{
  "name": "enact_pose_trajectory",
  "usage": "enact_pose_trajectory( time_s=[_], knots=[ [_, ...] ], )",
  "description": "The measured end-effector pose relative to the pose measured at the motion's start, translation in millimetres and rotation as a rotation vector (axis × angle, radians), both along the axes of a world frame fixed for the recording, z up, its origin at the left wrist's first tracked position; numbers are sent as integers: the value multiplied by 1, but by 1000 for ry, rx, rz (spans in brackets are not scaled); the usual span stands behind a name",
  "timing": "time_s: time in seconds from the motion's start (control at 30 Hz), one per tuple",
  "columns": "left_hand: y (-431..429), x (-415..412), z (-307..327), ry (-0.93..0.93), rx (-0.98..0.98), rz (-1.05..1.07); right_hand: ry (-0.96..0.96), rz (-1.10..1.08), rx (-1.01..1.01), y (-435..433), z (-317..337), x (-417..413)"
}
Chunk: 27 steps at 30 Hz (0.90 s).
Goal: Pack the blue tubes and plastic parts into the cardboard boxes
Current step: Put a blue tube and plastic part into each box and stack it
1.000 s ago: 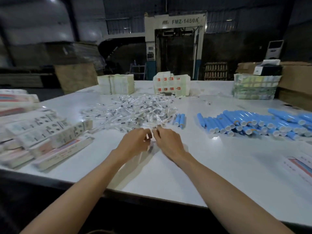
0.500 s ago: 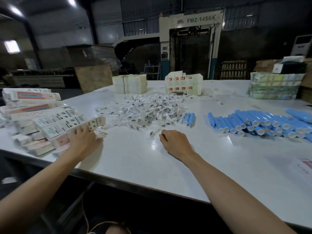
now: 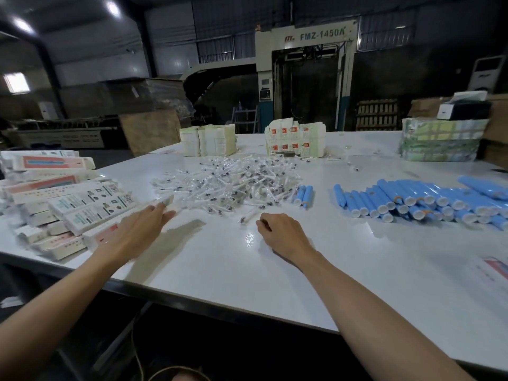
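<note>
Left hand (image 3: 140, 229) is laying straight fingers on a box (image 3: 162, 201) beside the plastic parts (image 3: 228, 182); right hand (image 3: 283, 235) is resting before them, loosely curled.

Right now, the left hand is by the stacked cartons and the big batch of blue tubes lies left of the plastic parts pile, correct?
Not quite. In the head view the blue tubes lie right of the plastic parts pile, not left. The left hand is indeed by the stacked cartons.
</note>
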<state>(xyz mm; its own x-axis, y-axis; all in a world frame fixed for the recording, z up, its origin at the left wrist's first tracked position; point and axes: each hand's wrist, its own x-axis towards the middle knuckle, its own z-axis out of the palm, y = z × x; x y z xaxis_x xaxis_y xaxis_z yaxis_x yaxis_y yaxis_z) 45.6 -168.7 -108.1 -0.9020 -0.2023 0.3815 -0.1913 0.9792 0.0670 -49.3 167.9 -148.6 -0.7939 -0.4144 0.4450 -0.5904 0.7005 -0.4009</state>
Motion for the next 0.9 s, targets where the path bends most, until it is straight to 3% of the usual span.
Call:
enact_pose_trajectory(
  time_s=[0.17, 0.3, 0.47, 0.6, 0.7, 0.9],
  knots=[
    [46, -24, 33, 147, 503, -174, -36, -32, -86, 1, -2, -5],
    [96, -54, 48, 77, 1199, -321, -59, -86, -153, 2, -2, -8],
    [147, -96, 36, -25, 1646, -538, -52, -297, -267, 10, 4, -22],
    [173, -116, 2, -21, 1905, -546, -107, -423, -224, 31, 16, -60],
    [179, -122, -24, -55, 2080, -553, -155, -461, -56, 47, 16, -94],
    [163, -131, -37, -57, 2097, -629, -109, -396, 249, 58, -6, -122]
  ],
)
